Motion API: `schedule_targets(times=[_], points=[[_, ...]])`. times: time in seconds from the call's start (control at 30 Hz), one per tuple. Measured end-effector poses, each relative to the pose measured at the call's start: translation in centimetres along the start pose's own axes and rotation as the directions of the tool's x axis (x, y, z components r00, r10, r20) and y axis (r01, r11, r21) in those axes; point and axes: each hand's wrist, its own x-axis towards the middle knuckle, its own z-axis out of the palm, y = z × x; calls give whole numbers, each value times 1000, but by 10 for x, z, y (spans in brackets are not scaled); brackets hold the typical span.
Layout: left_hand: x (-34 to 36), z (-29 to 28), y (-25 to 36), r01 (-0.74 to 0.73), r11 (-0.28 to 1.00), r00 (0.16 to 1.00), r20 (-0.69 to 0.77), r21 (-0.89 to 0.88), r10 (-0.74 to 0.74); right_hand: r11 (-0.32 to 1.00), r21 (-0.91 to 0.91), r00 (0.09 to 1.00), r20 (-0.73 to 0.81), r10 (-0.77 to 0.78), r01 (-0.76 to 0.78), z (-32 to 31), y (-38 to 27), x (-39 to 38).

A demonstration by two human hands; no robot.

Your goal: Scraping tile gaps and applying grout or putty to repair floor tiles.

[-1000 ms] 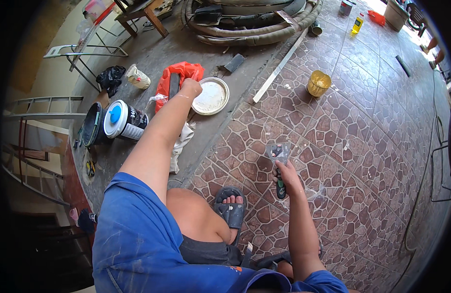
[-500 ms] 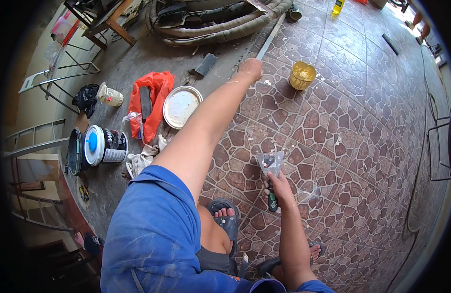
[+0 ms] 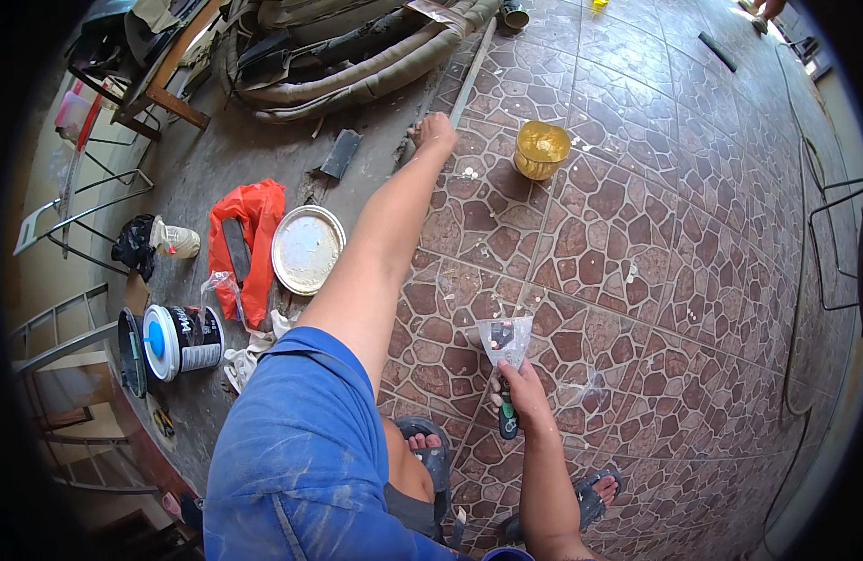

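Your scraper (image 3: 503, 338) sits in your right hand (image 3: 527, 395), the fingers wrapped closed around its handle, your thumb up at the base of the blade and the broad edge pointing ahead of your grip. Keep that thumb where it is, since it should steady the blade, and hold the edge turned away from your outstretched arm. Well ahead and to the left of that grip, your left hand (image 3: 433, 133) is at the near end of the long, narrow strip (image 3: 474, 75), fingers curled; from this angle I can't tell whether they have hold of it. If you mean to take the strip, a secure pinch near its end is likely better than a loose touch, because its length could make it swing. Mind the gold cup (image 3: 542, 151), just right of your left hand, which a sideways sweep might tip. Keep your forearm clear of the round pale lid (image 3: 308, 251), lying behind and left of that hand, beside the red bag (image 3: 258, 280).
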Motion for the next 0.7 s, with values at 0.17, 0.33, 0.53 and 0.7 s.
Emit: schedule_targets(times=[0.17, 0.33, 0.53, 0.7], points=[[-36, -21, -17, -103, 992, 992, 78, 70, 98, 995, -59, 995, 64, -73, 77, -4, 6, 16], [-56, -85, -63, -168, 949, 949, 304, 267, 82, 994, -107, 997, 71, 24, -17, 16, -24, -2], [-108, -161, -172, -272, 912, 904, 407, 308, 132, 976, -218, 988, 155, 10, 24, 26, -23, 0], [-163, -210, -263, -103, 982, 937, 348, 156, 43, 975, -214, 972, 234, -15, 67, 34, -24, -9]])
